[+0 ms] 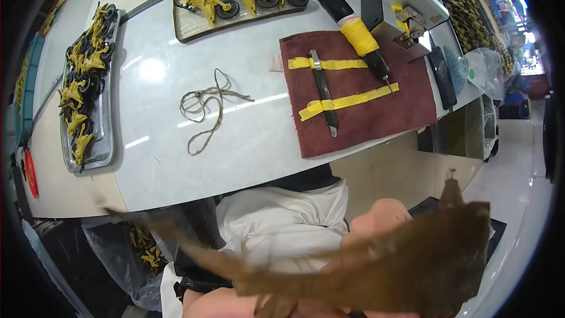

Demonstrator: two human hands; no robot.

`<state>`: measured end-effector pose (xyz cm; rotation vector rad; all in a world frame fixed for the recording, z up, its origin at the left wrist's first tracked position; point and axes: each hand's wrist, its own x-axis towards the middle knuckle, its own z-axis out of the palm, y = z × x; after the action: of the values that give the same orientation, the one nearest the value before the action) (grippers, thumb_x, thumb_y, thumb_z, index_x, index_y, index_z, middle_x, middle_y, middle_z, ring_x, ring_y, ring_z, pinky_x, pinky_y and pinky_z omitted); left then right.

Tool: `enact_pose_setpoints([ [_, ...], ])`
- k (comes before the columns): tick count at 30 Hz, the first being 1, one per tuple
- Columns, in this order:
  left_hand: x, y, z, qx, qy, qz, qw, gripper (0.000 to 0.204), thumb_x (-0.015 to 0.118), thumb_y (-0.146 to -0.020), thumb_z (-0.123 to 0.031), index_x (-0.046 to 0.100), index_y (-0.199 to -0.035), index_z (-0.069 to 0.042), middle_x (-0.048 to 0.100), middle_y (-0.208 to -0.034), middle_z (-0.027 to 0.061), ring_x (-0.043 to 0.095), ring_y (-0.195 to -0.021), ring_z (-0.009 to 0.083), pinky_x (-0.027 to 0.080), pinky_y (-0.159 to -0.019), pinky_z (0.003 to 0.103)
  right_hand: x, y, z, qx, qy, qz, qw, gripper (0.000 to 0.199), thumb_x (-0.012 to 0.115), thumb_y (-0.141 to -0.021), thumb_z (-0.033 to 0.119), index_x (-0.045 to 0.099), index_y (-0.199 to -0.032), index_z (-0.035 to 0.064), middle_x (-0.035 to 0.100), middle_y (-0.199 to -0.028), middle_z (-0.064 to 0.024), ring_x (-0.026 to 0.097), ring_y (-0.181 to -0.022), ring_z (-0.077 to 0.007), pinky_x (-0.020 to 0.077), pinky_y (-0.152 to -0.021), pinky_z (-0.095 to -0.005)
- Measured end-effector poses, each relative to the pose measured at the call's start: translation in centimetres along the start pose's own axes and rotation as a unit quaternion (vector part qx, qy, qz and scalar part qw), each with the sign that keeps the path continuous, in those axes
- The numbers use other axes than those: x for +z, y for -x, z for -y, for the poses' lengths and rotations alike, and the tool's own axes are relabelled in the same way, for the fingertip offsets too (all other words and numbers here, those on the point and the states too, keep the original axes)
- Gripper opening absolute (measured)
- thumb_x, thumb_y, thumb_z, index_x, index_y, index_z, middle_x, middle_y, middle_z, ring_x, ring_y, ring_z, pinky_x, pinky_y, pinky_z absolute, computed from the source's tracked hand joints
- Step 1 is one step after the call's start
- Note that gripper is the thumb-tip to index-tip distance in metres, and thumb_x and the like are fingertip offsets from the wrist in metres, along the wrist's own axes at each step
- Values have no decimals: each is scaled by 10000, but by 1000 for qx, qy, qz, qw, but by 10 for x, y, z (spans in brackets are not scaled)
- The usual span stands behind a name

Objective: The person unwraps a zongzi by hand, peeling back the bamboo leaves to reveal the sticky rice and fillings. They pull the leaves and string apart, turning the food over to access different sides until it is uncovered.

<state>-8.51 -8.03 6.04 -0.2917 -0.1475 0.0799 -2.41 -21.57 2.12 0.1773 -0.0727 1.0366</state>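
Neither of my hands shows in the head view. A lock of brown hair (412,265) hangs blurred across the lower part of the picture. Behind it lie a rounded patch of bare skin (376,218) and a white cloth (276,224) below the table's edge. On the white table (159,159) lies a dark red towel (365,112) with two yellow tape strips. A slim metal blade tool (325,91) rests on the towel. A black pen-shaped tool with a yellow tape wrap (356,32) lies with its tip on the towel's far right.
A loose piece of twine (206,109) lies mid-table. A metal tray (85,91) at the left and a board (235,0) at the back hold several yellow-and-black wheeled parts. A grey box machine (400,9) stands at the back right. A dark bag (138,253) with yellow parts sits under the table.
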Motion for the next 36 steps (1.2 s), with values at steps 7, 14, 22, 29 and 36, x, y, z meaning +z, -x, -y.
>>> enact_pose_setpoints([
  [7,1,0,-50,-313,-100,-62,942,178,427,-865,-280,354,-928,-131,467,-897,143,469,-984,317,308,-894,510,15,11,-13,-45,106,-8,993,250,519,-796,163,447,-976,5,463,-887,-120,511,-841,-252,389,-851,-405],
  [14,-1,-16,-54,-113,-312,-38,942,634,211,-865,-512,216,-1311,-62,241,-1339,215,242,-1230,361,202,-974,528,7,-18,6,-168,249,-98,949,474,534,-780,153,338,-1183,0,421,-1143,-144,479,-1014,-244,389,-890,-382],
  [22,-30,-21,-38,-88,-599,26,796,940,293,-736,-712,144,-1318,11,186,-1372,124,169,-1268,237,110,-1024,395,42,-30,20,-183,412,-158,878,468,559,-747,3,381,-1179,-18,498,-1119,-109,502,-1013,-192,403,-872,-325],
  [29,-46,-62,-47,-18,-723,138,676,1144,756,-540,-494,107,-1322,32,177,-1363,151,163,-1275,242,143,-1029,361,46,-63,38,-279,633,-155,705,358,646,-700,8,507,-1028,-33,583,-952,-65,549,-861,-107,437,-755,-242],
  [36,-23,-90,-47,5,-663,40,748,1044,820,-515,-157,169,-1309,32,269,-1327,149,308,-1211,227,268,-984,338,60,-97,37,-271,765,-73,580,416,727,-616,60,540,-981,-4,584,-911,-99,568,-820,-158,446,-691,-254],
])
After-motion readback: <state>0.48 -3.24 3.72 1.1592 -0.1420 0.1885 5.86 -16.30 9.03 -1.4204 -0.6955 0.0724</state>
